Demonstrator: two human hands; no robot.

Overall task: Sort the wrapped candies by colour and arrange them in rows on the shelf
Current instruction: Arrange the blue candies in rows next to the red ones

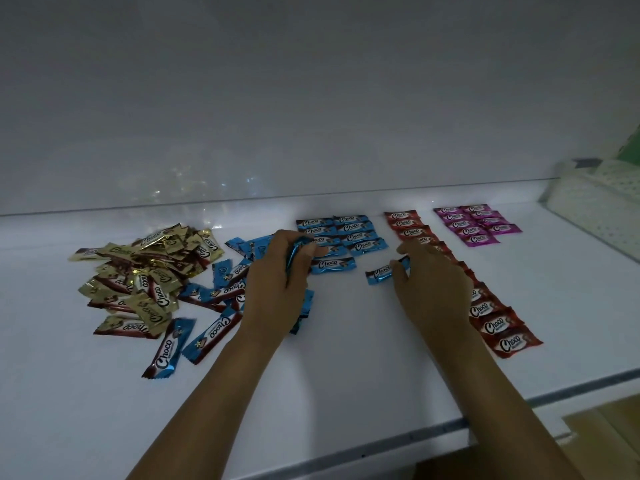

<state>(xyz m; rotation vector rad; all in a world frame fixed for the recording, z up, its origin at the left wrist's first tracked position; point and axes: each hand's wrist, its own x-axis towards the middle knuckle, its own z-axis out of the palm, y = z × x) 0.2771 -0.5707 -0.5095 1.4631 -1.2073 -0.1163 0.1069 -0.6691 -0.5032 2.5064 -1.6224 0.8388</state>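
Wrapped Choco candies lie on a white shelf (346, 358). A loose gold heap (145, 271) lies at the left, with loose blue candies (207, 306) beside it. Sorted blue rows (349, 233) lie at the back middle, a red column (498, 323) runs down the right, and pink rows (478, 225) lie at the far right. My left hand (277, 285) grips a bunch of blue candies (294, 252) over the loose blue ones. My right hand (433, 289) pinches a single blue candy (381, 273) at its right end, just below the blue rows.
A pale dotted box (595, 216) stands at the shelf's right end. The white back wall (311, 116) rises behind the candies. The shelf's front edge (433, 427) runs diagonally in front of me, with a wooden surface (606, 424) below at the right.
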